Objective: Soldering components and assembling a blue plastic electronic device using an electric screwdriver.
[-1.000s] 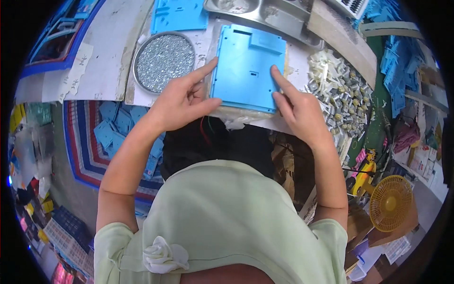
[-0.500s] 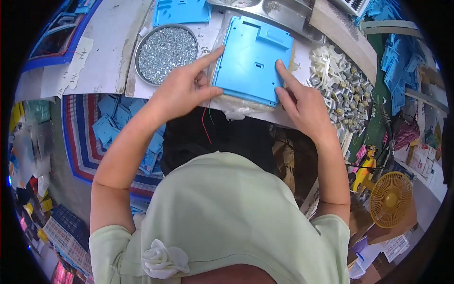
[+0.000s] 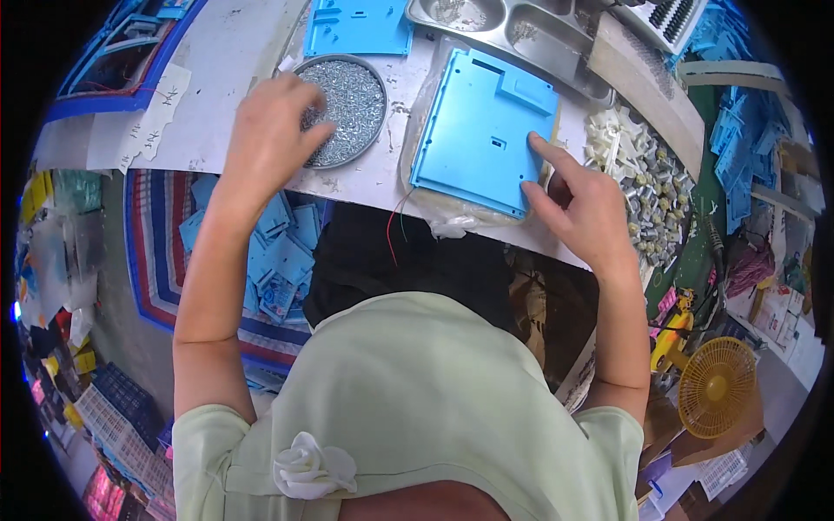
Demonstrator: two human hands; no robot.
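A blue plastic panel (image 3: 473, 130) with a raised block near its far edge lies flat on a clear plastic wrap (image 3: 452, 214) on the table before me. My right hand (image 3: 584, 201) rests at the panel's right edge, thumb and forefinger spread and touching it. At the left side of a round metal dish (image 3: 382, 104) of small silvery screws (image 3: 347, 108), my left hand (image 3: 276, 126) has its thumb and fingers apart. Some of its fingertips are hard to see against the screws. A red wire and a dark one (image 3: 393, 234) hang off the table edge beside the panel.
Another blue panel (image 3: 360, 26) lies behind the dish. Steel trays (image 3: 543, 48) stand at the back. White plastic parts (image 3: 618, 143) and small metal motors (image 3: 656, 200) are heaped on the right. A striped bag (image 3: 156, 260) of blue pieces sits lower left; a yellow fan (image 3: 717, 386) stands lower right.
My left hand has let go of the panel's left edge and moved left to the dish of screws. My right hand stays at the panel's right edge. The whole view has shifted slightly.
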